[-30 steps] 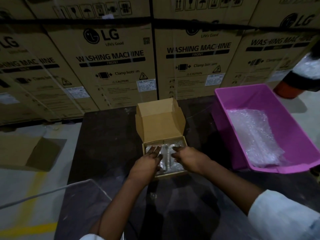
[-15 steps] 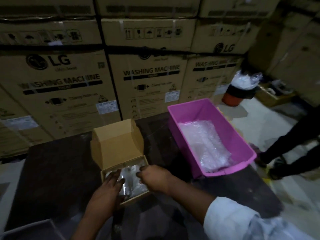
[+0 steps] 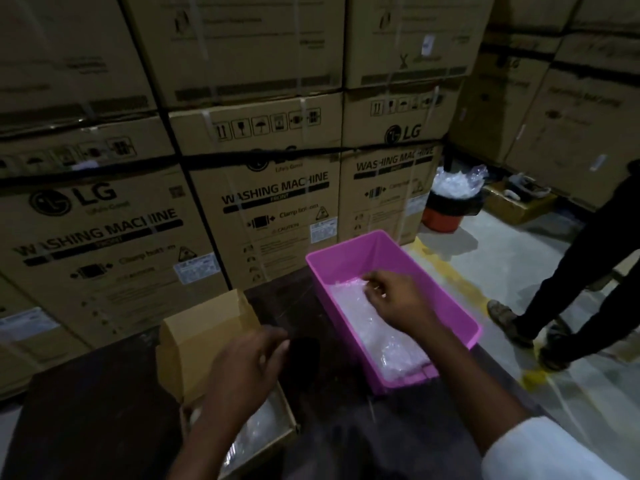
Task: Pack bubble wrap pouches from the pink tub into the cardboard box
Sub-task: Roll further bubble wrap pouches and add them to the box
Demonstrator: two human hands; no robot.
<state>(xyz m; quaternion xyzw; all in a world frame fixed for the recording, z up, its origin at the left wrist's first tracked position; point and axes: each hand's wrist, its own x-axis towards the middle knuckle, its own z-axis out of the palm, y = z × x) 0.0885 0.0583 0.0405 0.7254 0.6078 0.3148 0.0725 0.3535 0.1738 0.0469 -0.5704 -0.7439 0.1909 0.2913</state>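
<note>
The pink tub (image 3: 348, 259) stands on the dark table at the right, with clear bubble wrap pouches (image 3: 377, 337) lying in it. My right hand (image 3: 394, 297) is inside the tub, fingers curled down onto the top of the pouches; I cannot tell whether it grips one. The small cardboard box (image 3: 204, 336) sits to the left with its lid flap up and pouches (image 3: 258, 426) inside. My left hand (image 3: 247, 367) hovers above the box, fingers apart and holding nothing, and it hides part of the box's inside.
Stacked washing machine cartons (image 3: 270, 188) form a wall right behind the table (image 3: 97, 420). A person in dark trousers (image 3: 581, 282) stands on the floor at the right. A red bin (image 3: 450, 209) filled with plastic wrap sits by the cartons.
My right hand left the cardboard box and moved right into the pink tub. My left hand lifted off the pouches in the box. The view swung to the right.
</note>
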